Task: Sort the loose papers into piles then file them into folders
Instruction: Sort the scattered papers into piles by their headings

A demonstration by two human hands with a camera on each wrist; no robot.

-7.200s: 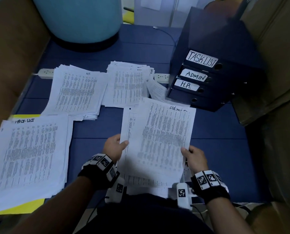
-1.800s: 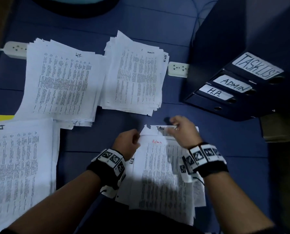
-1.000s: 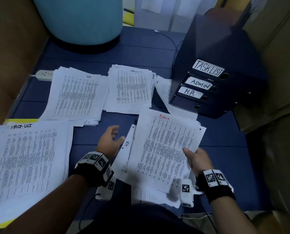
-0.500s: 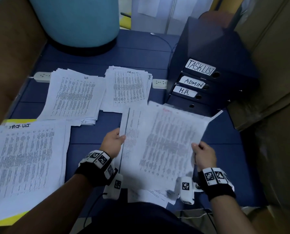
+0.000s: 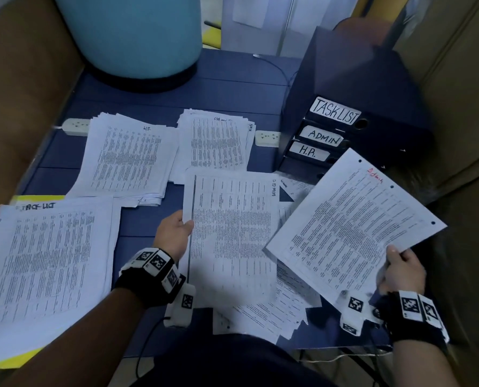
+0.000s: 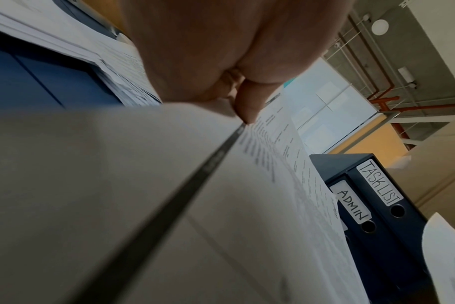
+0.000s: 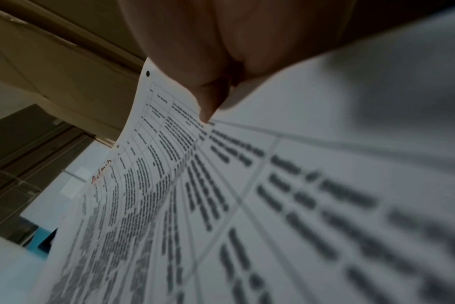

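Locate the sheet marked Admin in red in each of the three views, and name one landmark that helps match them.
Head: the red-marked Admin sheet is at right, tilted, its lower corner pinched by the right hand.
Left wrist: only a white corner at the right edge, probably this sheet.
Right wrist: it fills the frame, red word at left.
Shared landmark: the ADMIN binder, head and left wrist only.

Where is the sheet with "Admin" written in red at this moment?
In the head view the red-marked Admin sheet is at the right, pinched at its near corner by the right hand, just in front of the stacked binders.
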